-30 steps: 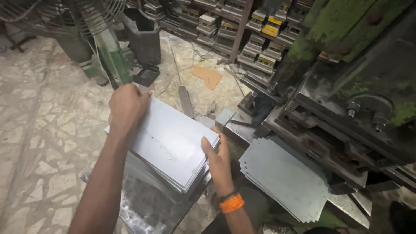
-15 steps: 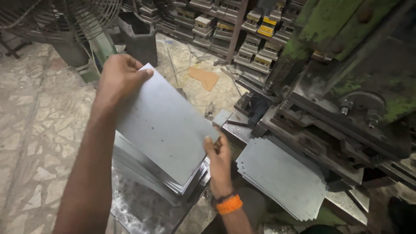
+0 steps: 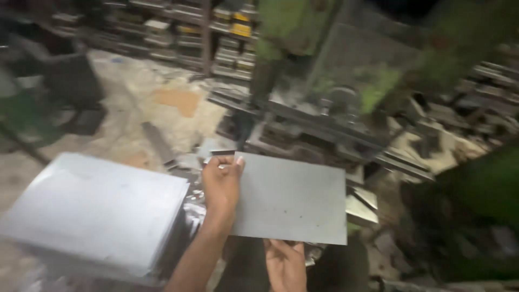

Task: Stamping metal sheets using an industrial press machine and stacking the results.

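A single flat grey metal sheet [image 3: 294, 200] is held level in front of a green press machine [image 3: 346, 103]. My left hand [image 3: 221, 186] grips the sheet's left edge, thumb on top. My right hand [image 3: 285, 264] is at the sheet's near edge, palm up with its fingers under the sheet. To the left lies a stack of the same grey sheets [image 3: 97, 216], with my left forearm next to its right edge. The view is blurred by motion.
Shelves with small boxes [image 3: 227, 32] line the back. A dark bin [image 3: 73, 81] stands on the stained stone floor [image 3: 162, 103] at the left. Metal offcuts [image 3: 362, 208] lie by the machine's bed, right of the sheet.
One sheet has come off the stack and moved right toward the press, carried by both hands. The view has swung to the right, so the stack now sits at the left.
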